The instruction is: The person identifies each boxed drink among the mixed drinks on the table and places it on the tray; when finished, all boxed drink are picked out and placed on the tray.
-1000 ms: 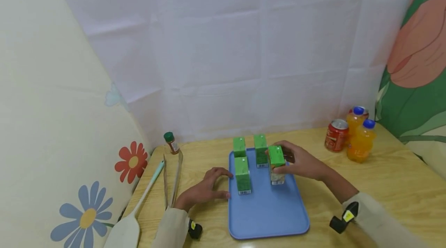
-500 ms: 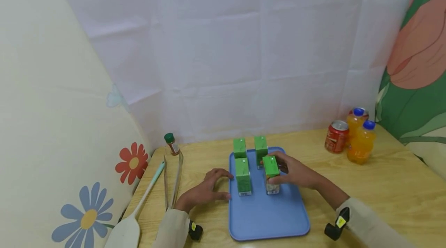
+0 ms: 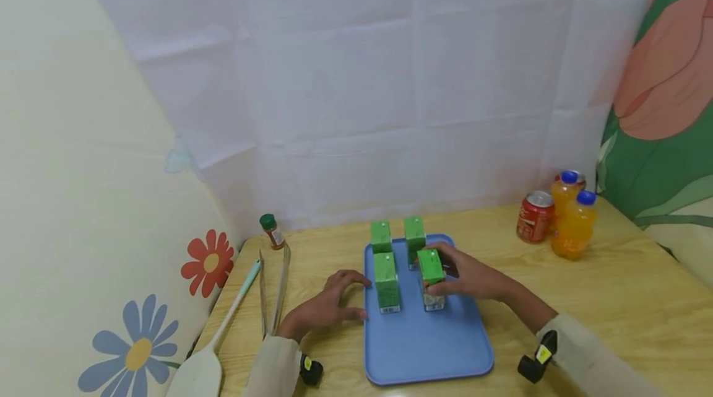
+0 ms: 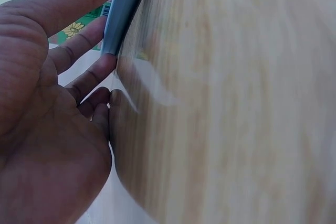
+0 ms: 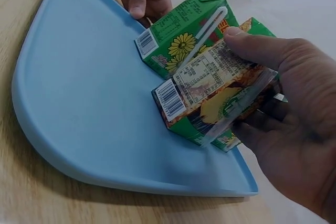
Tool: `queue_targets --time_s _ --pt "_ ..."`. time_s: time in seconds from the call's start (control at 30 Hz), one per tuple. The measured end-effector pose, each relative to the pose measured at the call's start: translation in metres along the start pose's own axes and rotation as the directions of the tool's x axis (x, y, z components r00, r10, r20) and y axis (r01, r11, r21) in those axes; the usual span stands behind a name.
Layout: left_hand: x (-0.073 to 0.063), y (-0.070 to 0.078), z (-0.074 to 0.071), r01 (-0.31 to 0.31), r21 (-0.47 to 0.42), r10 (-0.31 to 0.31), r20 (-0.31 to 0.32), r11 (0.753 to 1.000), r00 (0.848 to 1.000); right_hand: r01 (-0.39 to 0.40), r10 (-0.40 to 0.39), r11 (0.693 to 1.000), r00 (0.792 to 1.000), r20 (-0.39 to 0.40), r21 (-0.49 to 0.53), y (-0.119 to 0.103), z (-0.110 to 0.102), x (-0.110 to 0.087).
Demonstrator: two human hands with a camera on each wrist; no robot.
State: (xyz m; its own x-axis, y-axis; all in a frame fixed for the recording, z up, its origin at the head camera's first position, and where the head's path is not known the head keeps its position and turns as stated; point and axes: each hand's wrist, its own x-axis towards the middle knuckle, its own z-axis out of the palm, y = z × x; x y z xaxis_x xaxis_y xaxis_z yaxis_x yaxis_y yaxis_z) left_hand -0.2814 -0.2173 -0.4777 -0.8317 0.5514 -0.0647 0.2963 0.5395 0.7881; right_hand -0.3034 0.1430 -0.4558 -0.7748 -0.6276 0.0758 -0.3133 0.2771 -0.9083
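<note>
My right hand (image 3: 473,276) grips a green-topped juice carton (image 3: 431,266) between thumb and fingers. The carton stands upright at the blue tray (image 3: 429,353); in the right wrist view its barcode end meets the tray surface, and a wrapped straw (image 5: 247,103) runs along its side. Three other green drink cartons are upright on the tray: one just left of the held carton (image 3: 387,282), one behind that (image 3: 381,236), and one at the back right (image 3: 414,239). Relaxed fingers of my left hand (image 3: 325,305) touch the tray's left edge, with nothing in its grasp.
Metal tongs (image 3: 281,292) and a white turner with a green handle (image 3: 203,366) lie at the left. A small green-capped bottle (image 3: 273,231) is behind them. A red can (image 3: 536,217) and orange drink bottles (image 3: 574,226) stand at the back right.
My right hand has brought the held carton left and nearer me, beside the front left carton; over the last half second it has stayed there. The left hand has stayed at the tray edge.
</note>
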Motion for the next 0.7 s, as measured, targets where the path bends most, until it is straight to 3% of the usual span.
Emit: queue_targets --time_s 0.17,0.43,0.53,0.7 --pt "0.002 0.000 0.000 -0.002 0.010 0.002 -0.002 1.000 1.000 -0.001 0.001 1.000 1.000 0.007 -0.023 -0.004 -0.007 -0.002" --pt "0.004 0.000 -0.001 0.006 0.032 -0.007 0.013 0.999 1.000 0.069 -0.069 0.997 0.998 -0.007 -0.043 -0.012 -0.031 -0.008" --pt "0.004 0.000 -0.005 -0.007 0.035 0.007 -0.011 0.999 1.000 0.098 -0.100 0.994 0.993 -0.057 -0.049 -0.014 -0.043 -0.007" --pt "0.009 0.003 -0.013 -0.023 0.075 0.031 -0.104 0.997 0.994 0.099 -0.134 0.978 0.972 -0.192 -0.182 -0.012 -0.061 0.000"
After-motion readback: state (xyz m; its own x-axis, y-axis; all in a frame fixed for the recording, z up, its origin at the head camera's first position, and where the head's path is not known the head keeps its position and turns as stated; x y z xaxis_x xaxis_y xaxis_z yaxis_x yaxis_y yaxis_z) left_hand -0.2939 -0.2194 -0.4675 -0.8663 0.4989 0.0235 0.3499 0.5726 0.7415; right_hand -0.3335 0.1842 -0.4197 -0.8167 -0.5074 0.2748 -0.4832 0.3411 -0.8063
